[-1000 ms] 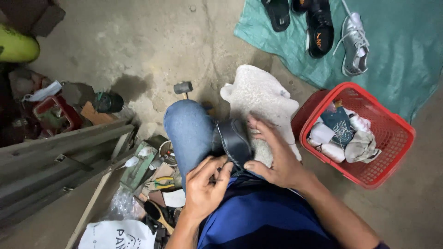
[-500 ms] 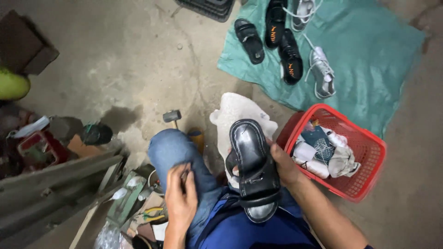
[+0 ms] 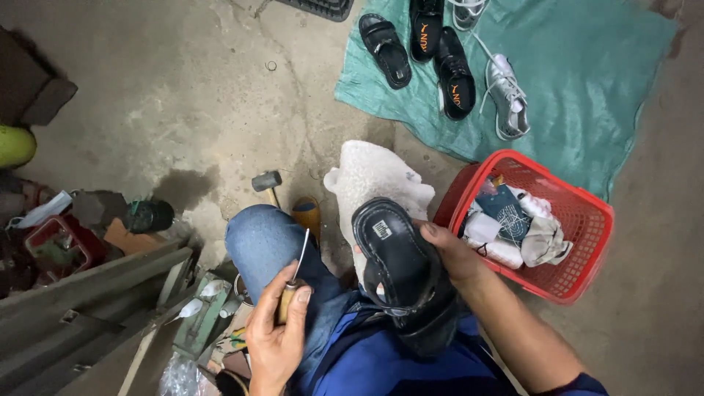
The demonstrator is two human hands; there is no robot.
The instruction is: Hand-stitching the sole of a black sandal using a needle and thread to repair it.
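Observation:
My right hand (image 3: 449, 254) grips a black sandal (image 3: 402, 270) by its side, holding it upright over my lap with the insole facing me. My left hand (image 3: 276, 339) is closed around the wooden handle of an awl (image 3: 292, 282), whose thin metal needle points up over my jeans-clad knee (image 3: 262, 242). The awl tip is apart from the sandal, to its left.
A hammer (image 3: 267, 183) lies on the concrete by my knee, next to a whitish cloth (image 3: 374, 176). A red basket (image 3: 579, 220) with packets and cloth stands at right. Several sandals (image 3: 384, 48) and a sneaker (image 3: 506, 95) lie on a green sheet (image 3: 587, 73). Tools and clutter fill the left.
My right hand has raised the sandal upright from my lap. My left hand has picked up the awl and now holds it needle up beside my knee.

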